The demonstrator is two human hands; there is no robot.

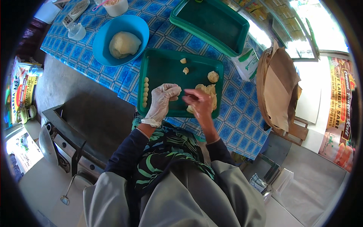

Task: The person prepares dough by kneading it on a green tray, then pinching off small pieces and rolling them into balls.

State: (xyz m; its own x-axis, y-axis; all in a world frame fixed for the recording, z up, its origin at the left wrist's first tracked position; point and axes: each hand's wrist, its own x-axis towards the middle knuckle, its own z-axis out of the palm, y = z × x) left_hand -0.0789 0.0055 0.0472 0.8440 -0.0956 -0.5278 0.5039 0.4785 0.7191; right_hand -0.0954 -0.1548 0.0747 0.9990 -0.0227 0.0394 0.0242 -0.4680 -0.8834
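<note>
My left hand (165,99), in a thin white glove, is over the middle of a shallow green tray (166,55). Its fingers are curled together; whatever they may hold is hidden. Just right of it is my bare right hand (200,101), slightly blurred, its fingers reaching left and apart with nothing visible in them. A pale yellow crumbly mass (210,90) lies partly beneath that hand. Beyond it sits a rounded lump (213,77) of the same stuff. Small pale balls (146,89) line the tray's left edge. Two small pieces (183,61) lie toward its far side.
A blue bowl (99,41) with a large dough lump (124,44) stands at the far left. Behind the tray are stacked green trays (242,38), with a plastic packet (245,65) beside them. A round woven tray (261,81) leans at right. A stove (72,151) stands at lower left.
</note>
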